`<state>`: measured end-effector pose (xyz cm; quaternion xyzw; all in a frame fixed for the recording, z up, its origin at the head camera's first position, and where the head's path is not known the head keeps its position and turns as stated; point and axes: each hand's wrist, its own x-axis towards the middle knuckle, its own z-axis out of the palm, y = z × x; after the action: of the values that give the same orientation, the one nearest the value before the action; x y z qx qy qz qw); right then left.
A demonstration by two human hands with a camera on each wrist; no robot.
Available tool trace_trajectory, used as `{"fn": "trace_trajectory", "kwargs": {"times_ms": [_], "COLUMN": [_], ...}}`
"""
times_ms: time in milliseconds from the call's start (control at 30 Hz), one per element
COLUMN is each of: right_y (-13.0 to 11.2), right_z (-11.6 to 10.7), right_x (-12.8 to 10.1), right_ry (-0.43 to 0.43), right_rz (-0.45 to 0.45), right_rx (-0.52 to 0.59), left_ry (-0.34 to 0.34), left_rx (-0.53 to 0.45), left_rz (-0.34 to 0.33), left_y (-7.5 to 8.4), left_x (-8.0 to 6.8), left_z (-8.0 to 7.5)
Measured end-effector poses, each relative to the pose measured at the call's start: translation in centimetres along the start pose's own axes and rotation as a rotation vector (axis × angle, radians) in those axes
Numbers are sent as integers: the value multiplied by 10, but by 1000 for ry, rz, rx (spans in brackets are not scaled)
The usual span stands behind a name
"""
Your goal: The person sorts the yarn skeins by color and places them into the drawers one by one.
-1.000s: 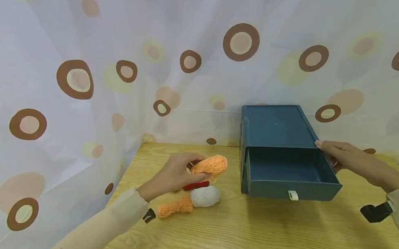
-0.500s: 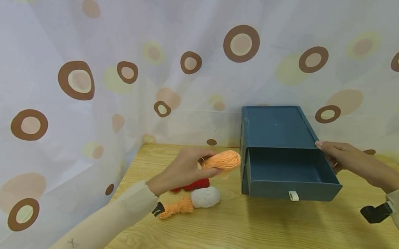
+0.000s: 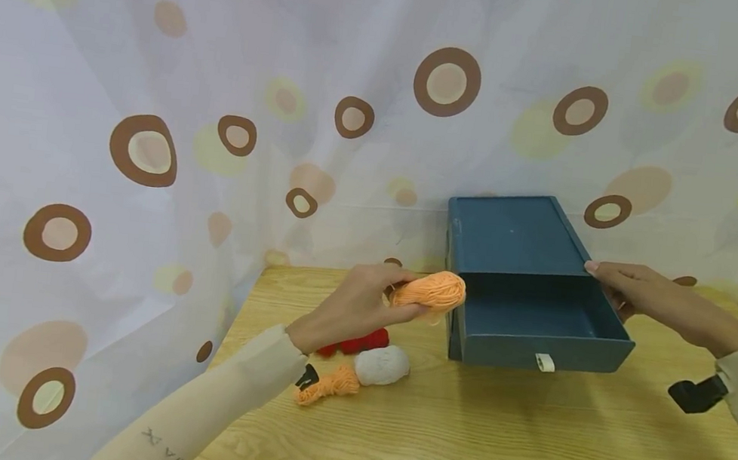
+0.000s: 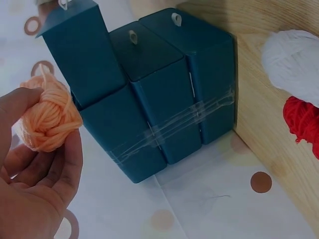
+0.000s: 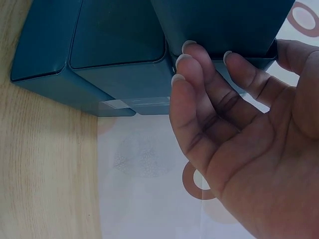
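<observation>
My left hand (image 3: pixel 395 301) grips an orange yarn ball (image 3: pixel 432 291) in the air, just left of the open top drawer (image 3: pixel 536 321) of a dark blue drawer unit (image 3: pixel 512 235). The drawer looks empty. In the left wrist view the orange yarn ball (image 4: pixel 47 119) sits between thumb and fingers of the left hand (image 4: pixel 55 169), with the drawer unit (image 4: pixel 164 89) behind it. My right hand (image 3: pixel 609 282) holds the unit's right top edge, thumb on top, fingers on the side. The right wrist view shows the right hand (image 5: pixel 219 99) against the blue unit (image 5: pixel 114 50).
On the wooden table (image 3: pixel 522 445) below my left hand lie a red yarn ball (image 3: pixel 359 341), a white yarn ball (image 3: pixel 382 364) and a small orange skein (image 3: pixel 327 385). A spotted curtain (image 3: pixel 149 121) closes off the back and left.
My left hand has carried the orange yarn ball up and to the right, from above the other yarn to beside the open drawer. The right hand has stayed on the unit.
</observation>
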<state>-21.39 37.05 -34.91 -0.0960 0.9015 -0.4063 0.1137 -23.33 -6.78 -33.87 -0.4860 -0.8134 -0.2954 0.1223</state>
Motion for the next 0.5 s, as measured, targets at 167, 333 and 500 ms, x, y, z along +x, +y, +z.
{"fn": "trace_trajectory", "kwargs": {"times_ms": [167, 333, 500], "right_y": [0, 1, -1], "right_z": [-1, -2, 0], "right_x": [-1, 0, 0], "right_ry": [-8, -10, -8], "right_rz": [-4, 5, 7], "right_rx": [-4, -3, 14], "left_ry": [-2, -22, -38], "left_rx": [-3, -18, -34], "left_rz": [0, 14, 32], "left_y": [5, 8, 13], "left_x": [6, 15, 24], "left_z": [1, 3, 4]}}
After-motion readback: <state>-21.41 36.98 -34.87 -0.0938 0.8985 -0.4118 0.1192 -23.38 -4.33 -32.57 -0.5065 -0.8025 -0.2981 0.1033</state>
